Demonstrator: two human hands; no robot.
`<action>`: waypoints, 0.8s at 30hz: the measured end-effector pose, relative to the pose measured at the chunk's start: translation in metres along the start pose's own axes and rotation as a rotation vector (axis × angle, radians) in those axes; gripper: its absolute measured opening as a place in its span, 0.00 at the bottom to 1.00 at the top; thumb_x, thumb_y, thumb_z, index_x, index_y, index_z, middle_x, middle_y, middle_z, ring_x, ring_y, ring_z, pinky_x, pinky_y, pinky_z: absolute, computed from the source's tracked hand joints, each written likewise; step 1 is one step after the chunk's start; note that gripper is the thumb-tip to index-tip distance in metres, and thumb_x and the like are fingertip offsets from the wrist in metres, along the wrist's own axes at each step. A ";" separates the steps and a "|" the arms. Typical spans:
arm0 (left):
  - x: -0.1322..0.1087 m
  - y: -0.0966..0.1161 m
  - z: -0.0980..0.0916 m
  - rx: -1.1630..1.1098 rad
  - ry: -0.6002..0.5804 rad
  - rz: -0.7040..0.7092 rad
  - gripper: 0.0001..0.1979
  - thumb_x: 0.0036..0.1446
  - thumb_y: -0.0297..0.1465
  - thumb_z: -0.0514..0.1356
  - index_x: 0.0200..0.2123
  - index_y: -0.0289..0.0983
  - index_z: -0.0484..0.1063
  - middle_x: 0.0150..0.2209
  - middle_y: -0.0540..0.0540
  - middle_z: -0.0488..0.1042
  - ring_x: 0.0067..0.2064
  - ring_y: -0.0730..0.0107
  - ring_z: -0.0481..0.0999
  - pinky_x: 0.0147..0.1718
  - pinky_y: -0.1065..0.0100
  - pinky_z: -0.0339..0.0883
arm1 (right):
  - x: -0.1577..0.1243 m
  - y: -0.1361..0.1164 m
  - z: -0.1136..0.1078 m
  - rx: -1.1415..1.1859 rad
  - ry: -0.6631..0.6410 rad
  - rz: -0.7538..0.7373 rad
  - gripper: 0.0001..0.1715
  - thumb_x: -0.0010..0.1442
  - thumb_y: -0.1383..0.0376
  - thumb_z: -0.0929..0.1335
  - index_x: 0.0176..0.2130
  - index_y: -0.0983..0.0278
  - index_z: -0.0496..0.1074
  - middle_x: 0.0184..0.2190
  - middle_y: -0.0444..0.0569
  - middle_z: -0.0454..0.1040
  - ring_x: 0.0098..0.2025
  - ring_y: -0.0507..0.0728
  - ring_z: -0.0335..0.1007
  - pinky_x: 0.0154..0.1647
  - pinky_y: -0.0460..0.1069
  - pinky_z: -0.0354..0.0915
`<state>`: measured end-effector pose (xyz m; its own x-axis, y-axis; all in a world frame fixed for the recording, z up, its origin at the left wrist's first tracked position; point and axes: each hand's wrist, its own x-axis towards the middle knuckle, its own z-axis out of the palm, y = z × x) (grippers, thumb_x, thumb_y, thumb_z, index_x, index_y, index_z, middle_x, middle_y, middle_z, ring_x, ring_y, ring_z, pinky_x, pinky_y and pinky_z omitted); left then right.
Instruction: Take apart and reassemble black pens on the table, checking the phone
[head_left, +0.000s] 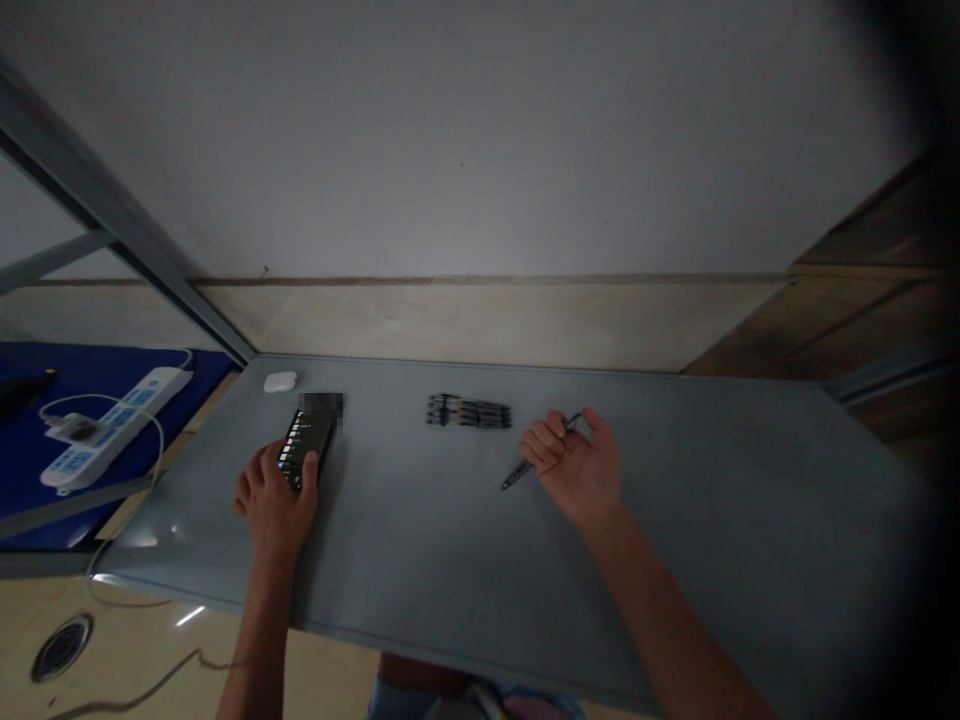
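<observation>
Counter, flat and grey, bearing one row of slim dark pens at its far middle.
On the left, the left hand has its fingers gripping the near end of one black rectangular phone; one small white rounded case lies beyond. Right of the row, the right hand, palm showing, has its fingers closed around one slim dark pen. The row's exact count is unclear.

The bare left hand, back upward, bends its fingers opposite the thumb, while the bare right hand, palm upturned, curls its fingers inward, its bare forearm slanting.
</observation>
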<state>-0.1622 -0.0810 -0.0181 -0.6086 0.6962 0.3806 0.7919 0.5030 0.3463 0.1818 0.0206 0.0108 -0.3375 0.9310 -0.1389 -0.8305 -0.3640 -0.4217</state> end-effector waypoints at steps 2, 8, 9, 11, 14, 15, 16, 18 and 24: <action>0.000 0.000 0.001 0.005 0.005 -0.012 0.26 0.62 0.46 0.51 0.58 0.39 0.62 0.58 0.37 0.65 0.59 0.45 0.60 0.54 0.43 0.55 | 0.000 0.000 0.000 0.002 0.005 0.006 0.23 0.63 0.50 0.61 0.23 0.60 0.55 0.17 0.40 0.47 0.20 0.51 0.40 0.23 0.50 0.44; -0.001 0.001 0.000 0.007 0.042 0.056 0.25 0.62 0.44 0.54 0.57 0.36 0.63 0.57 0.35 0.65 0.58 0.46 0.61 0.54 0.44 0.56 | -0.002 0.002 0.002 -0.015 -0.028 0.040 0.21 0.62 0.51 0.62 0.24 0.61 0.58 0.19 0.39 0.46 0.21 0.51 0.43 0.22 0.49 0.51; -0.001 0.000 -0.001 0.001 0.066 0.081 0.24 0.61 0.44 0.55 0.56 0.36 0.64 0.58 0.36 0.65 0.58 0.46 0.61 0.54 0.44 0.55 | -0.002 0.002 0.002 -0.023 -0.037 0.036 0.21 0.62 0.52 0.62 0.24 0.61 0.58 0.19 0.39 0.46 0.21 0.51 0.44 0.22 0.49 0.52; -0.001 0.000 -0.003 -0.029 0.123 0.167 0.21 0.61 0.41 0.56 0.54 0.36 0.66 0.57 0.37 0.66 0.58 0.48 0.61 0.55 0.45 0.54 | -0.001 0.002 0.002 -0.041 -0.048 0.025 0.20 0.63 0.53 0.62 0.24 0.62 0.60 0.19 0.39 0.47 0.21 0.51 0.46 0.23 0.48 0.55; -0.007 0.010 -0.006 -0.152 0.132 0.374 0.15 0.62 0.37 0.56 0.49 0.37 0.69 0.54 0.39 0.69 0.57 0.53 0.65 0.57 0.49 0.55 | 0.003 0.003 0.001 -0.078 -0.028 0.020 0.19 0.65 0.57 0.61 0.26 0.63 0.63 0.20 0.39 0.49 0.21 0.50 0.48 0.24 0.47 0.57; -0.011 0.018 -0.007 -0.211 0.090 0.445 0.14 0.62 0.36 0.56 0.49 0.38 0.69 0.53 0.39 0.70 0.55 0.55 0.66 0.57 0.51 0.57 | 0.005 0.004 0.000 -0.093 -0.015 0.018 0.18 0.66 0.58 0.61 0.26 0.63 0.64 0.19 0.39 0.50 0.21 0.50 0.49 0.24 0.47 0.58; -0.017 0.028 -0.008 -0.268 0.018 0.501 0.13 0.63 0.35 0.55 0.49 0.38 0.69 0.51 0.40 0.72 0.54 0.57 0.68 0.56 0.53 0.59 | 0.006 0.006 -0.002 -0.109 -0.005 0.022 0.18 0.66 0.58 0.62 0.27 0.62 0.65 0.19 0.39 0.51 0.20 0.50 0.49 0.25 0.47 0.59; -0.033 0.056 -0.011 -0.373 -0.199 0.595 0.12 0.65 0.34 0.53 0.49 0.40 0.69 0.48 0.43 0.74 0.51 0.60 0.70 0.53 0.57 0.62 | 0.009 0.010 -0.004 -0.149 0.003 0.035 0.19 0.66 0.55 0.63 0.28 0.62 0.66 0.20 0.39 0.53 0.21 0.50 0.52 0.27 0.47 0.61; -0.084 0.145 -0.007 -0.635 -0.791 0.612 0.17 0.65 0.41 0.52 0.48 0.36 0.70 0.41 0.42 0.77 0.41 0.62 0.76 0.41 0.63 0.67 | 0.008 0.022 -0.005 -0.285 -0.023 0.014 0.19 0.63 0.48 0.65 0.30 0.60 0.67 0.22 0.41 0.62 0.27 0.53 0.64 0.38 0.51 0.67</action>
<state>0.0036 -0.0705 0.0063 0.2397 0.9682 0.0717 0.6384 -0.2128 0.7397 0.1629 0.0201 -0.0041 -0.3611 0.9238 -0.1274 -0.6686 -0.3517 -0.6553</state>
